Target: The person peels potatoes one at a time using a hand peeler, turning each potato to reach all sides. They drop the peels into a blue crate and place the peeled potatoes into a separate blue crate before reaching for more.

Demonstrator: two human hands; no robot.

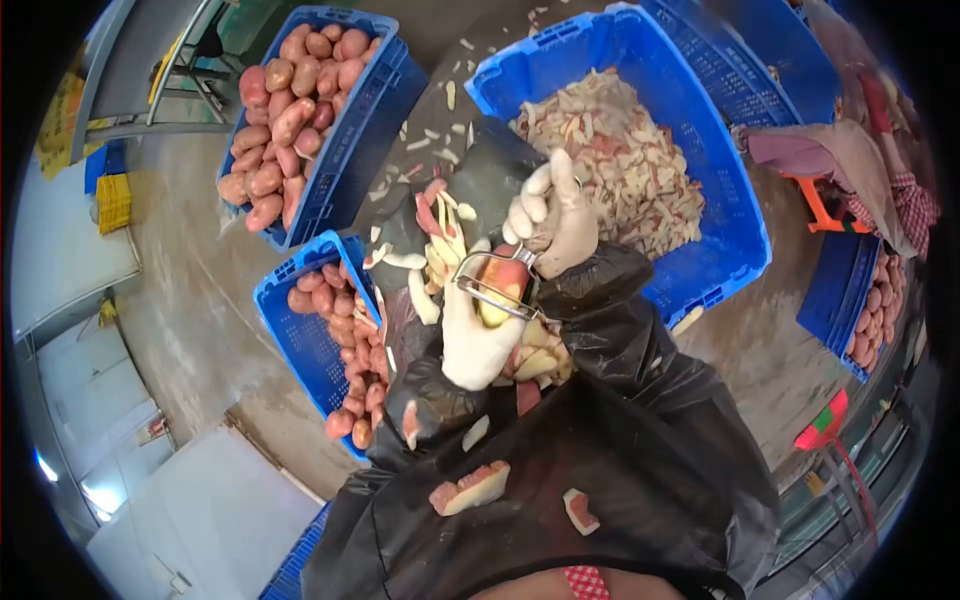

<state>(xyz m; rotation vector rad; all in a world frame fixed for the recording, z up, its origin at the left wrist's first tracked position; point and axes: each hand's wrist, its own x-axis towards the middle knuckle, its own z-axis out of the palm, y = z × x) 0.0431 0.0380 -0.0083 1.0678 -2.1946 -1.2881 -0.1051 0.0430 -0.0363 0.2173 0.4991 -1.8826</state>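
My left hand [468, 345], in a white glove, is closed round a half-peeled potato [505, 277] with red skin and a pale yellow patch. My right hand [568, 225], also gloved, grips a wide metal peeler [493, 299], whose frame lies across the potato. Part of the peeler's handle is hidden by the fingers. Strips of potato peel [447, 245] lie on my dark-covered lap beside both hands, and more peel [538, 362] sits just below them. Further scraps cling to my black apron [560, 440].
A blue crate [735, 200] ahead on the right holds a heap of peelings [610, 160]. Two blue crates with red potatoes, a far one [375, 135] and a near one [290, 325], stand to my left. Another person's checked sleeve [912, 205] shows at far right.
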